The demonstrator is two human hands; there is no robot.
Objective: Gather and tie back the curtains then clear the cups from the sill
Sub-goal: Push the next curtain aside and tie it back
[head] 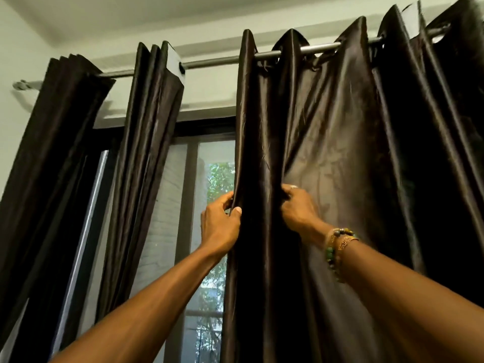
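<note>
Here the left hand (221,224) pinches the edge of the dark curtain (327,142); the right hand (298,208) grips a fold just beside it. Bunched panels (146,153) hang left of the hands, with the rod (217,61) above.

Dark glossy curtains (327,142), partly gathered

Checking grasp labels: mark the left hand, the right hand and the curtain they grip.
left hand (220,226): head view, back of the hand, below the thumb pinching the edge.
right hand (298,208): head view, back of the hand, behind the curled fingers.
curtain (327,142): head view, flat stretch of panel above the right hand.
</note>
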